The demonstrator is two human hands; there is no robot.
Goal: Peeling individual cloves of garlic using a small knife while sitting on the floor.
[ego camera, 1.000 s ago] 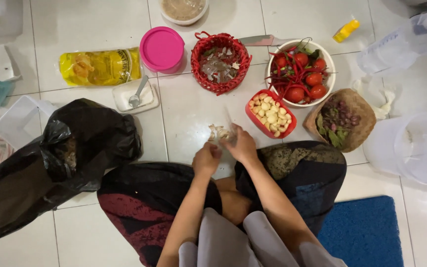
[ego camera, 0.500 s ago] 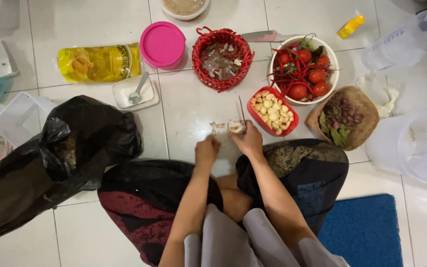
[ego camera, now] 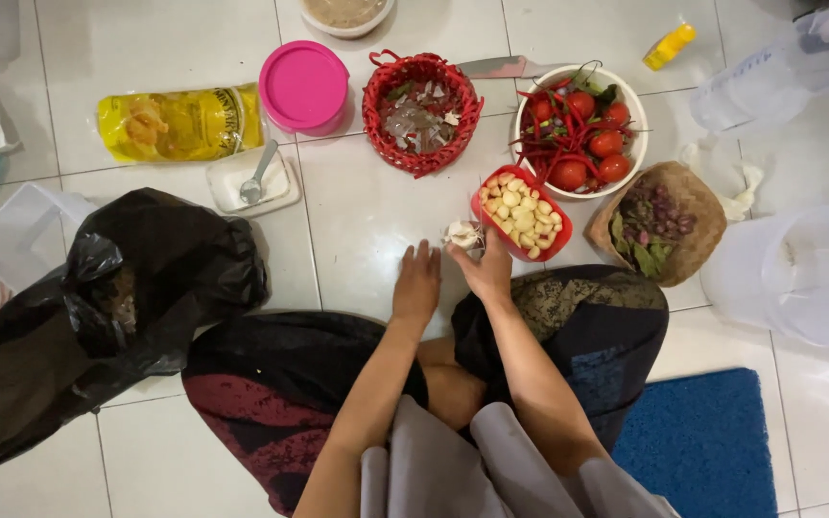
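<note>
My right hand (ego camera: 487, 271) pinches a piece of papery white garlic (ego camera: 461, 233) right beside the red bowl of peeled garlic cloves (ego camera: 522, 213) on the tiled floor. My left hand (ego camera: 417, 284) lies flat on the floor just left of it, fingers stretched forward, holding nothing. Further ahead stands a red woven basket (ego camera: 376, 105) with garlic skins inside. I sit cross-legged, with my knees under both arms.
A white bowl (ego camera: 637, 153) of tomatoes and red chilies and a brown bowl (ego camera: 707, 225) of shallots and leaves sit to the right. A pink-lidded tub (ego camera: 303, 84), yellow oil pouch (ego camera: 179, 122), spoon dish (ego camera: 253, 180), knife (ego camera: 510, 67), black bag (ego camera: 98, 317), clear jugs (ego camera: 808, 273) and blue mat (ego camera: 702, 441) surround me.
Both hands held the garlic together before. My left hand has let go and dropped flat to the floor, while my right hand keeps the garlic close to the red bowl.
</note>
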